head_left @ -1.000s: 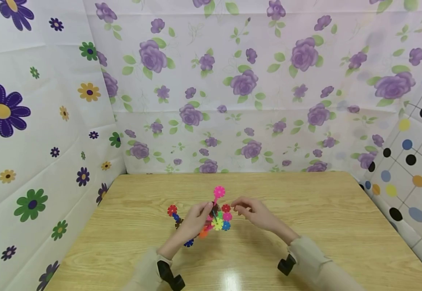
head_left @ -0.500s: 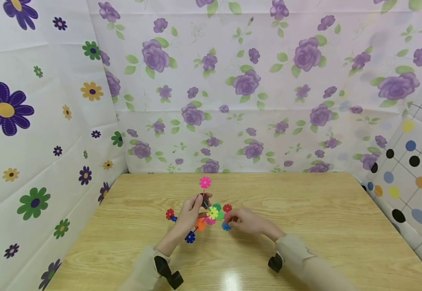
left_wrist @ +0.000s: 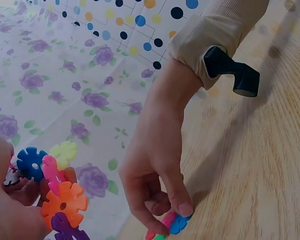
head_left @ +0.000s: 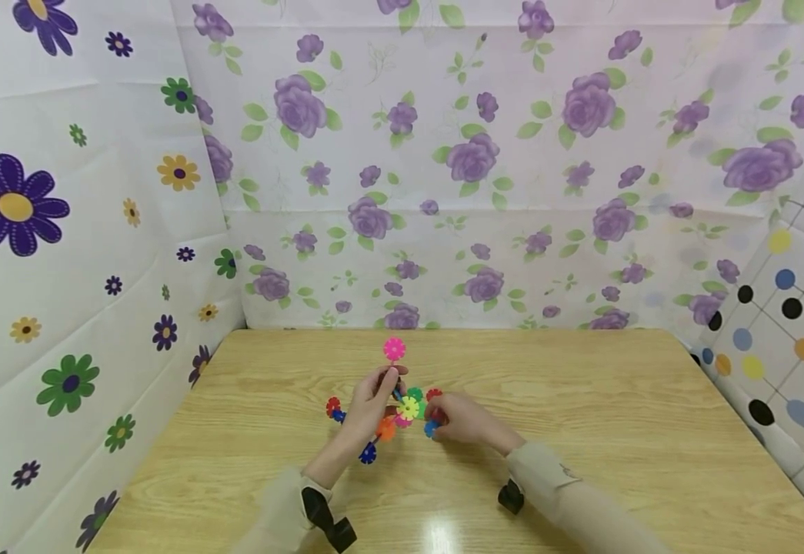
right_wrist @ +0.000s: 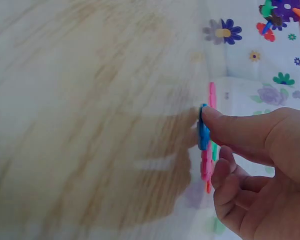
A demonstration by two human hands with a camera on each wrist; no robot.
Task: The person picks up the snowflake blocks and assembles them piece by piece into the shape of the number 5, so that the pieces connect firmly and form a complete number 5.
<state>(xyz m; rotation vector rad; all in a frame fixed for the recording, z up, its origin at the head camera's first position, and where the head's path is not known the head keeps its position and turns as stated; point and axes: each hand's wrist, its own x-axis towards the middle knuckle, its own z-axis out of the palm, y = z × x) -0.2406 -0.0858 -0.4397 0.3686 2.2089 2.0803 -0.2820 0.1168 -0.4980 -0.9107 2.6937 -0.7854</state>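
Near the middle of the counter [head_left: 582, 400], right hand [head_left: 467, 419] pinches a light-blue disc [left_wrist: 178, 224] low over the wood; a pink neighbour [left_wrist: 168, 219] sits just beside, link unclear. To the left, left hand [head_left: 372, 398] grips a chain of notched discs [left_wrist: 52, 172], seemingly raised: yellow disc [head_left: 408, 408] toward the right, bright-pink disc [head_left: 394, 348] at the far end, dark-blue disc [head_left: 368, 452] nearest, red disc [head_left: 333, 405] leftmost. Likely trouble: a hard left squeeze could twist a slot joint and shed a branch; right thumb, placed close to the light-blue rim, could slip and scatter pieces.
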